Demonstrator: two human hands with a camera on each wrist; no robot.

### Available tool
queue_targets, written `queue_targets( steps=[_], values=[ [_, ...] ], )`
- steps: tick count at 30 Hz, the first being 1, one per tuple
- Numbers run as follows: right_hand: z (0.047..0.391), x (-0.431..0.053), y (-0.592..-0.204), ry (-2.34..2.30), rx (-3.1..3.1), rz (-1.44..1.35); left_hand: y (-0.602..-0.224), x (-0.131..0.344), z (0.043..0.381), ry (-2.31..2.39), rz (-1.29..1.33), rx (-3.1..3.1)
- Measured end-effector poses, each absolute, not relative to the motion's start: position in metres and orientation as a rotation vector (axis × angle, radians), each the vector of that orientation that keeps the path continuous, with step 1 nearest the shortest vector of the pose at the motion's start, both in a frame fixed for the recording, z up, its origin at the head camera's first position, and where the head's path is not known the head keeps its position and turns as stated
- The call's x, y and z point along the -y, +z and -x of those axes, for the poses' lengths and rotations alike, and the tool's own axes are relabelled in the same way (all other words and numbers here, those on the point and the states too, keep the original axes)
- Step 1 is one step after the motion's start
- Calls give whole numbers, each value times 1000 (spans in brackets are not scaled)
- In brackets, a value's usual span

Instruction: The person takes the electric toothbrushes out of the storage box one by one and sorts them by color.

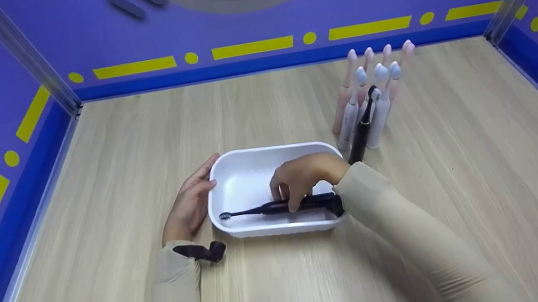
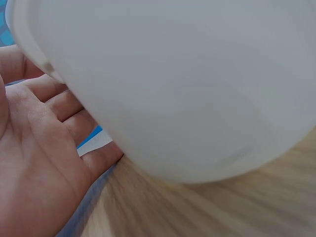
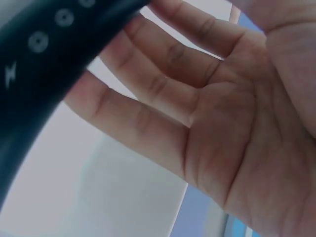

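A black electric toothbrush (image 1: 273,207) lies lengthwise along the near side inside a white plastic tray (image 1: 247,233), its brush head pointing left. From above, my right hand (image 1: 305,173) reaches into the tray and holds the toothbrush handle between thumb and fingertips. Close up in the right wrist view, the dark handle (image 3: 37,74) with button icons touches the fingertips. At the tray's left end, my left hand (image 1: 191,206) holds the wall, thumb at the rim and fingers along the outside. The left wrist view shows these fingers (image 2: 66,106) partly hidden behind the tray wall.
Just beyond the tray's right end several electric toothbrushes stand upright in a cluster: pink ones (image 1: 337,113) behind, white ones (image 1: 380,120) ahead, and a black one (image 1: 361,136) nearest. Blue-purple panels (image 1: 249,24) wall in the wooden table (image 1: 163,130) at the back and sides.
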State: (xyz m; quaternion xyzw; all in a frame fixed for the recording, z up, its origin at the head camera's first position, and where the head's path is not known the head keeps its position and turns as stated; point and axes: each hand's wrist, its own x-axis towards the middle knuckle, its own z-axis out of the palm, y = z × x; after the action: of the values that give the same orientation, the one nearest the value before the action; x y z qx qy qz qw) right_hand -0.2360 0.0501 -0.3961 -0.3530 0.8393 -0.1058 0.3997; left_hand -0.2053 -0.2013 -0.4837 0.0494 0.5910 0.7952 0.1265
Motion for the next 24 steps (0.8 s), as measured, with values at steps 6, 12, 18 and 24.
queue_targets(
  steps=[6, 12, 18, 24],
  values=[
    [238, -54, -387, -244, -2166, 926, -484, 201, 206, 2319, -149, -1712],
    [238, -59, -377, -260, -2193, 1014, -485, 202, 206, 2317, -144, -1715],
    [237, -67, -368, -344, -2211, 1045, -486, 203, 206, 2315, -141, -1726],
    [234, -75, -360, -436, -2232, 1108, -485, 202, 206, 2315, -147, -1721]
  ],
)
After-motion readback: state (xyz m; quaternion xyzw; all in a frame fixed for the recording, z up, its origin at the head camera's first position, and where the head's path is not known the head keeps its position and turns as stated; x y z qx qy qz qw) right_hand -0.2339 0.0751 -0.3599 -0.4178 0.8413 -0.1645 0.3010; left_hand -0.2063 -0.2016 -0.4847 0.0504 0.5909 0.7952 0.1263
